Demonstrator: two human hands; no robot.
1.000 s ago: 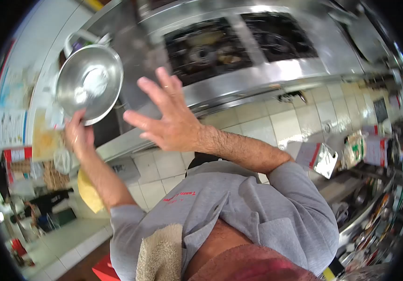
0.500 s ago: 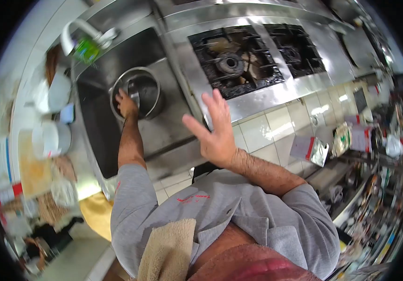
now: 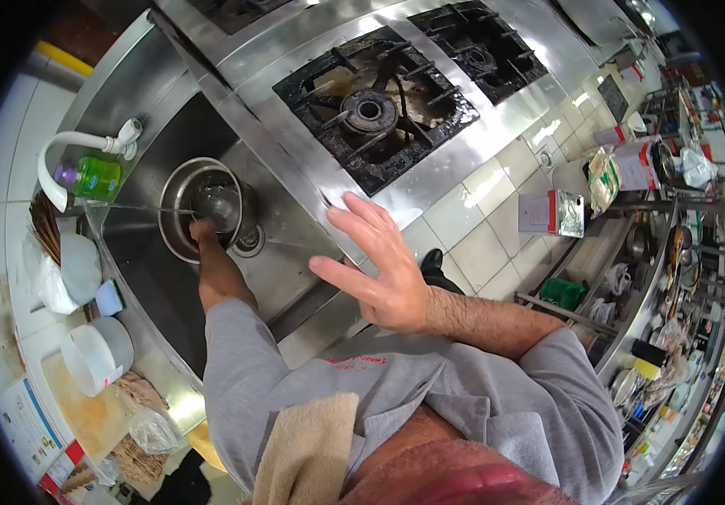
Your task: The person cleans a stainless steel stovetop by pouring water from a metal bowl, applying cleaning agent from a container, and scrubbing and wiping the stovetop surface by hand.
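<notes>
A deep round metal pot (image 3: 166, 198) stands in the steel sink (image 3: 139, 295). My left hand (image 3: 202, 230) reaches down inside it, fingers drawn together beside a shiny round metal piece (image 3: 219, 207); what they hold, if anything, is unclear. A thin stream, apparently water, runs from the white faucet (image 3: 49, 160) into the pot. Over the sink's front edge my right hand (image 3: 383, 273) hovers with fingers spread, touching nothing.
Gas burners (image 3: 371, 112) adjoin the sink on the right. Behind it stands a green soap bottle (image 3: 97, 177). White tubs (image 3: 97, 353), a sponge (image 3: 109, 297) and a cutting board (image 3: 85, 408) line the left side. Tins (image 3: 550, 213) and crowded shelves occupy the right.
My view has swung, so the sink and stove appear shifted left. In the pot, my left hand's spread fingers have drawn together. My right hand stays raised and spread.
</notes>
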